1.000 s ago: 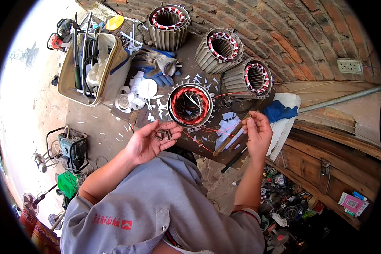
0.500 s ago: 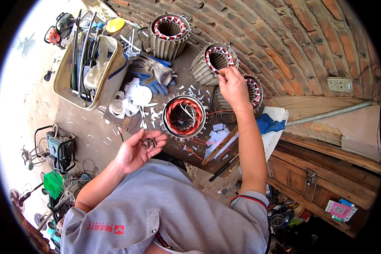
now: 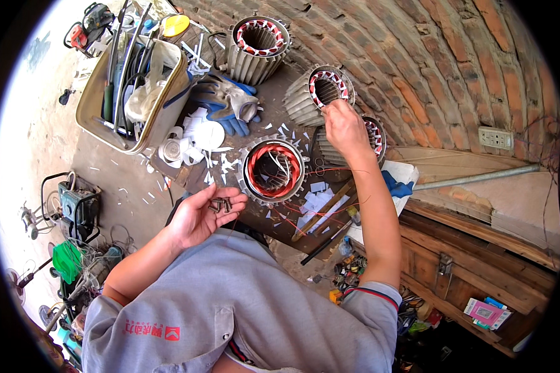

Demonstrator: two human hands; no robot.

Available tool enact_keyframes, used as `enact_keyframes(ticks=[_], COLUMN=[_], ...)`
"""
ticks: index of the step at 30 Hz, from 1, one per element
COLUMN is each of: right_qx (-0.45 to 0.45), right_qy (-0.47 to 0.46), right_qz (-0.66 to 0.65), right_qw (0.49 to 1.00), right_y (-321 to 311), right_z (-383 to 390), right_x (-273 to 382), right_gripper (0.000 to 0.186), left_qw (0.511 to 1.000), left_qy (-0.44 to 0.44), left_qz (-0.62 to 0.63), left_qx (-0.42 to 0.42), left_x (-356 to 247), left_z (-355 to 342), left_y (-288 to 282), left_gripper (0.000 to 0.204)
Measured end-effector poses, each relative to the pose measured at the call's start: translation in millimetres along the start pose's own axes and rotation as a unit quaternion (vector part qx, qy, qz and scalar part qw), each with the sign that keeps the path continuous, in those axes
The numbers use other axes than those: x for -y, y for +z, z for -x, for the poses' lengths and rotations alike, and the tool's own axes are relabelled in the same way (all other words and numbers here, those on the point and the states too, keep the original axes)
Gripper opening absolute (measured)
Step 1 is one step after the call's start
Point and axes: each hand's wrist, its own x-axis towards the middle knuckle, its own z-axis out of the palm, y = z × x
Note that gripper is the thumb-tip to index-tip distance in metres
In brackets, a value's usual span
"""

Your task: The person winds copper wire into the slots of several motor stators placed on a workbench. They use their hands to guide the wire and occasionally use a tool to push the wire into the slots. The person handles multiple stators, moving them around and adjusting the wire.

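Looking down in the head view, you hold several short metal pieces (image 3: 220, 205) loose on your upturned left hand (image 3: 200, 212), fingers uncurled. Your right hand (image 3: 347, 129) appears bunched before a finned housing (image 3: 300, 102); you can't tell from here whether it grips anything. The brown table (image 3: 261, 217) carries gloves (image 3: 227, 102), paper scraps (image 3: 314, 202) and a cream tub (image 3: 168, 121), below a brick wall (image 3: 410, 68).

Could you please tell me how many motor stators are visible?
4 stators: one beyond the gloves, one at the right hand, one partly behind it, one red-wound nearest the left hand.
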Motion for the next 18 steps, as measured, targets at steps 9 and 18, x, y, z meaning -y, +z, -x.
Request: enact_keyframes(ticks=[9,18], right_qx=[0.096,0.236], right_qy=[0.059,0.170], right_qz=[0.044,0.194], right_qw=[0.993,0.937], right_y=[-11.2,-15.6], right_z=[-12.0,-34.9], right_x=[1.8,26.4], right_gripper=[0.009,0.029], left_qw=[1.000,1.000], left_qy=[0.002,0.002], left_qz=[0.006,0.001], left_qx=[-0.006,-0.017], left_x=[-2.9,-3.8], left_z=[2.8,2.8], left_y=[-5.4,-7.2], left_gripper=[0.049,0.049])
